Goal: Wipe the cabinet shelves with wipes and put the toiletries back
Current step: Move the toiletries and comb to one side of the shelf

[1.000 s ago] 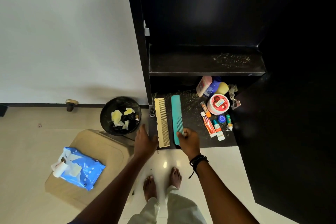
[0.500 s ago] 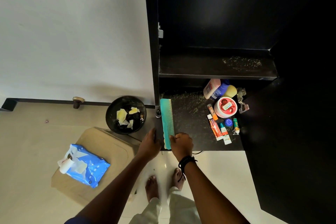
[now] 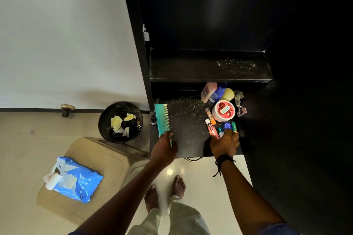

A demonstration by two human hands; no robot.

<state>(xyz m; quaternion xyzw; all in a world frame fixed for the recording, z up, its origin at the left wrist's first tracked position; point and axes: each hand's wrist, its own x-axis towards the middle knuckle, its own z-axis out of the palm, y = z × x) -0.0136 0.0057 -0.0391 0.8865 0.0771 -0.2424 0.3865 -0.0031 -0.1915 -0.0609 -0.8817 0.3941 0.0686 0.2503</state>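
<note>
A teal comb (image 3: 161,118) lies at the left edge of the dusty lower shelf (image 3: 188,129), with pale comb teeth showing along its right side. My left hand (image 3: 164,149) grips the comb's near end, thumb on top. Toiletries crowd the shelf's right side: a pink bottle (image 3: 208,92), a blue bottle (image 3: 218,93), a round red-and-white jar (image 3: 223,110), a red tube (image 3: 211,129) and small tubes (image 3: 234,127). My right hand (image 3: 225,145) covers the near ends of the small tubes; its fingertips are hidden. The upper shelf (image 3: 210,70) holds only dust.
A black bin (image 3: 107,120) with crumpled wipes stands left of the cabinet. A blue wipes pack (image 3: 76,179) lies on a beige stool (image 3: 107,160). The open cabinet door (image 3: 296,139) is on the right. My bare feet (image 3: 166,191) stand on the glossy floor.
My right hand let go of the teal comb and moved right to the small tubes. My left hand took the comb's near end. A second earlier, the beige comb lay beside the teal one.
</note>
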